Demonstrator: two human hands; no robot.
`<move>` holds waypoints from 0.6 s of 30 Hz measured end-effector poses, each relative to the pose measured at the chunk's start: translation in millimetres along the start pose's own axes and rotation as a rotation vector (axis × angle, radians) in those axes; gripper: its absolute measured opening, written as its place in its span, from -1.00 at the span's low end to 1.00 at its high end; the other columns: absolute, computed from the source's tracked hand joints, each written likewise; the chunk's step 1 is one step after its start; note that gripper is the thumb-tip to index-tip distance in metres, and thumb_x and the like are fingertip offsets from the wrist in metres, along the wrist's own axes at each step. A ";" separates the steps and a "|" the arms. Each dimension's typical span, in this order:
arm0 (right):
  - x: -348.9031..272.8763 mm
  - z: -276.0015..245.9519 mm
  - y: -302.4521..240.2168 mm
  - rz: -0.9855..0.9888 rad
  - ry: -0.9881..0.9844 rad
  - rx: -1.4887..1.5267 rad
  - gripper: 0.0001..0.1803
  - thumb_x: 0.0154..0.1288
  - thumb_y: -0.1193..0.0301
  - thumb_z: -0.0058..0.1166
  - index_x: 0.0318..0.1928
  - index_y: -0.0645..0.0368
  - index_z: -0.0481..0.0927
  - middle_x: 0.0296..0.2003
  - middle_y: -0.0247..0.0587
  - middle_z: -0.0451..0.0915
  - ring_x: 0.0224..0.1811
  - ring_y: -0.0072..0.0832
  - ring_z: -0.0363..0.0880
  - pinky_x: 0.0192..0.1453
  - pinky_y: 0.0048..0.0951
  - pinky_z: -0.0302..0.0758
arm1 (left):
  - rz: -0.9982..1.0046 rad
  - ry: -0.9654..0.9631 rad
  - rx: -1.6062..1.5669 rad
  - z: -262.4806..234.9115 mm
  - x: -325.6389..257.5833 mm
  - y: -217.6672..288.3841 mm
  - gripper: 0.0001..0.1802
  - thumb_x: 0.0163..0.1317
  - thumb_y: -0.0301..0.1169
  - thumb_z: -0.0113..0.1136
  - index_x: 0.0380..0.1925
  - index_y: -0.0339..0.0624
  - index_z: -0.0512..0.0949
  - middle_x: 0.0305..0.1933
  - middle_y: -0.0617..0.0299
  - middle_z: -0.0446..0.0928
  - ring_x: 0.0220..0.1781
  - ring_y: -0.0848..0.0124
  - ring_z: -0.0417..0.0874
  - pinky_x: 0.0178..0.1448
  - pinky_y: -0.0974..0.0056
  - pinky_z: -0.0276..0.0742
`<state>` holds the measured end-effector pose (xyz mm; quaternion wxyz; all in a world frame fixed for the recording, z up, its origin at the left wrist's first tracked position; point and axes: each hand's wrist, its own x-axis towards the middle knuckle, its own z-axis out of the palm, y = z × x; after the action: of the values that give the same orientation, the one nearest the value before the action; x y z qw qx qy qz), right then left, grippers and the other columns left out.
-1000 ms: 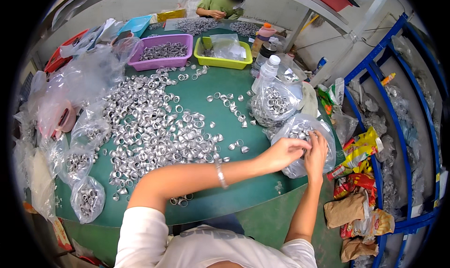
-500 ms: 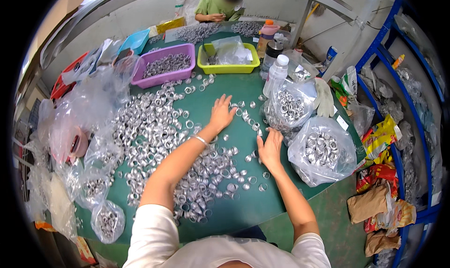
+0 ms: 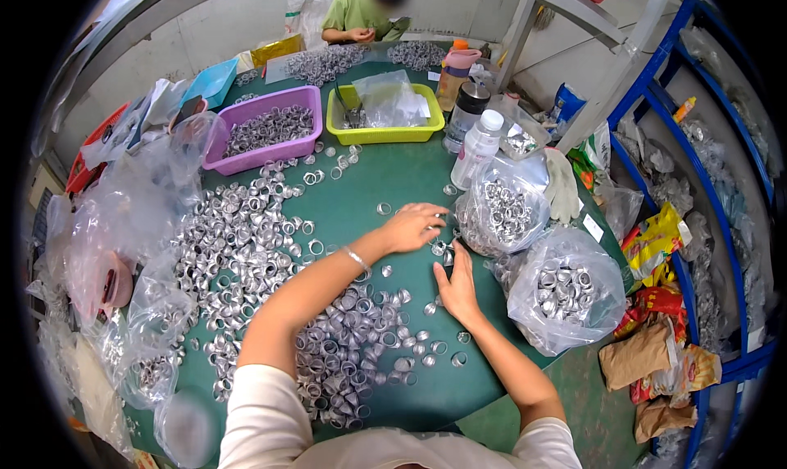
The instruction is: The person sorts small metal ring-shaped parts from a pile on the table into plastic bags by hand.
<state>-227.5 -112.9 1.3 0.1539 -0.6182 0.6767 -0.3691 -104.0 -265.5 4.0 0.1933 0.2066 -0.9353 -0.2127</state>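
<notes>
Silver metal rings (image 3: 238,260) lie in a wide heap across the green table, with another dense heap (image 3: 336,346) in front of my body. My left hand (image 3: 412,226), a bangle at its wrist, reaches to the right with its fingers stretched and slightly bent over a few loose rings. Just nearer and to the right, my right hand (image 3: 461,289) rests on edge with its thumb apart from its fingers. A small cluster of rings (image 3: 440,248) lies between the two hands, partly hidden by the fingers. Neither hand visibly grips anything.
Two clear bags of rings, a far one (image 3: 504,211) and a near one (image 3: 566,293), stand at the right. Beyond are a purple basin (image 3: 215,159) of rings, a yellow-green basin (image 3: 381,135) and bottles (image 3: 475,151). Plastic bags (image 3: 139,182) crowd the left. A person (image 3: 348,14) sits opposite.
My left hand has moved nearer and to the right, toward my right hand. The right hand has shifted slightly nearer and left. The loose rings between them are now closer together.
</notes>
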 end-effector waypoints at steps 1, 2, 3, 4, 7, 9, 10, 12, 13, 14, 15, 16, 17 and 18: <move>-1.9 0.0 -3.4 0.000 -0.040 0.065 -0.38 0.24 0.32 0.00 0.22 0.39 0.14 0.22 0.17 0.16 0.29 -0.04 0.13 0.34 -0.22 0.08 | 0.000 -0.022 -0.051 0.2 -10.2 9.1 -0.68 0.21 -0.35 0.01 -0.04 -0.15 0.49 0.20 0.13 0.36 0.29 0.14 0.26 0.29 0.07 0.18; -5.4 -2.1 -7.8 -0.033 -0.109 0.102 -0.44 0.26 0.33 -0.01 0.18 0.36 0.21 0.18 0.15 0.25 0.26 -0.07 0.22 0.29 -0.29 0.17 | -0.001 -0.043 -0.102 0.9 -20.8 16.7 -0.69 0.20 -0.39 0.01 -0.05 -0.15 0.50 0.17 0.11 0.39 0.28 0.14 0.27 0.29 0.09 0.20; -9.0 -7.5 -16.6 0.015 -0.218 0.176 -0.47 0.26 0.34 -0.02 0.17 0.36 0.24 0.16 0.14 0.28 0.24 -0.07 0.24 0.28 -0.28 0.18 | -0.005 -0.063 -0.156 0.1 -32.8 25.2 -0.70 0.19 -0.43 0.01 -0.06 -0.16 0.51 0.13 0.09 0.41 0.27 0.14 0.28 0.28 0.10 0.22; -9.5 -17.1 -26.0 0.062 -0.322 0.244 -0.49 0.26 0.35 -0.02 0.15 0.36 0.26 0.14 0.13 0.31 0.23 -0.07 0.26 0.26 -0.28 0.20 | 0.006 -0.031 -0.243 -4.3 -43.1 34.2 -0.72 0.17 -0.50 0.01 -0.09 -0.18 0.51 0.00 0.04 0.49 0.23 0.13 0.32 0.24 0.13 0.27; -3.5 -31.3 -31.4 -0.062 -0.295 0.184 -0.57 0.25 0.39 -0.05 0.07 0.38 0.34 0.09 0.19 0.35 0.17 0.02 0.27 0.20 -0.21 0.25 | -0.051 -0.003 -0.325 -30.6 -56.1 38.9 -0.72 0.16 -0.51 0.02 -0.10 -0.20 0.51 -0.11 0.02 0.52 0.19 0.12 0.36 0.22 0.15 0.29; 14.5 -22.1 -14.9 -0.239 -0.002 -0.024 -0.57 0.25 0.41 -0.07 0.08 0.40 0.33 0.11 0.17 0.34 0.16 0.01 0.29 0.20 -0.21 0.24 | -0.189 0.242 -0.226 -24.0 -52.0 20.6 -0.71 0.20 -0.43 0.01 -0.07 -0.20 0.48 -0.01 -0.02 0.45 0.21 0.08 0.32 0.26 0.07 0.21; 25.5 -16.2 -12.8 -0.167 -0.023 -0.094 -0.49 0.24 0.36 -0.05 0.12 0.44 0.29 0.14 0.18 0.30 0.22 -0.01 0.22 0.28 -0.17 0.15 | -0.304 0.354 -0.023 -25.0 -49.1 14.3 -0.70 0.22 -0.41 0.01 -0.05 -0.20 0.48 0.05 -0.03 0.42 0.24 0.07 0.29 0.28 0.05 0.18; 26.7 6.2 -10.6 -0.147 0.039 -0.327 -0.43 0.24 0.30 -0.03 0.15 0.44 0.25 0.16 0.20 0.27 0.27 -0.03 0.15 0.33 -0.12 0.05 | -0.442 0.377 0.195 -22.6 -44.8 2.9 -0.68 0.24 -0.36 -0.01 -0.02 -0.20 0.46 0.16 -0.03 0.34 0.30 0.05 0.22 0.33 0.01 0.10; 29.7 16.2 -10.7 -0.139 0.075 -0.444 -0.40 0.24 0.27 -0.02 0.16 0.45 0.24 0.18 0.21 0.25 0.29 -0.03 0.11 0.35 -0.10 0.01 | -0.468 0.292 0.212 -22.9 -43.6 -3.9 -0.66 0.25 -0.33 -0.02 0.00 -0.20 0.45 0.21 -0.03 0.29 0.33 0.04 0.18 0.35 0.00 0.06; 33.9 21.4 -10.1 -0.104 0.063 -0.433 -0.34 0.24 0.20 -0.02 0.19 0.44 0.19 0.22 0.23 0.17 0.33 -0.05 0.03 0.37 -0.05 -0.07 | -0.494 0.208 0.229 -23.2 -43.2 -10.1 -0.64 0.27 -0.31 -0.03 0.02 -0.20 0.44 0.26 -0.03 0.25 0.36 0.03 0.14 0.37 -0.02 0.02; 34.4 21.7 -13.9 -0.093 0.024 -0.430 -0.34 0.24 0.21 -0.02 0.19 0.44 0.19 0.22 0.23 0.17 0.33 -0.05 0.04 0.37 -0.05 -0.06 | -0.399 0.113 0.092 -21.9 -46.5 -14.5 -0.64 0.27 -0.30 -0.03 0.03 -0.20 0.44 0.27 -0.03 0.24 0.36 0.04 0.13 0.38 0.01 0.01; 34.3 21.0 -17.9 -0.082 -0.015 -0.426 -0.35 0.24 0.21 -0.02 0.19 0.44 0.18 0.22 0.22 0.17 0.32 -0.05 0.05 0.36 -0.06 -0.05 | -0.303 0.019 -0.043 -20.7 -50.5 -18.4 -0.63 0.28 -0.30 -0.04 0.04 -0.20 0.44 0.28 -0.03 0.24 0.37 0.04 0.12 0.39 0.04 0.01; 34.2 19.3 -22.9 -0.072 -0.053 -0.422 -0.35 0.25 0.22 -0.02 0.20 0.44 0.18 0.22 0.21 0.17 0.31 -0.05 0.06 0.36 -0.06 -0.04 | -0.205 -0.074 -0.177 -18.8 -54.4 -21.4 -0.63 0.28 -0.29 -0.05 0.05 -0.20 0.43 0.28 -0.03 0.24 0.38 0.05 0.11 0.41 0.06 0.01; 30.5 8.2 -24.4 -0.052 -0.139 -0.336 -0.38 0.25 0.25 -0.04 0.18 0.45 0.19 0.21 0.18 0.20 0.26 -0.05 0.13 0.32 -0.09 0.04 | -0.111 -0.030 -0.354 -17.8 -55.5 -5.7 -0.69 0.25 -0.38 -0.02 -0.04 -0.25 0.48 0.16 -0.05 0.38 0.24 0.08 0.34 0.31 0.15 0.21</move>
<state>-210.1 -143.5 20.2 0.0854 -0.6766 0.7002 -0.2110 -47.6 -249.8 1.0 0.2006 0.2177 -0.8731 -0.3873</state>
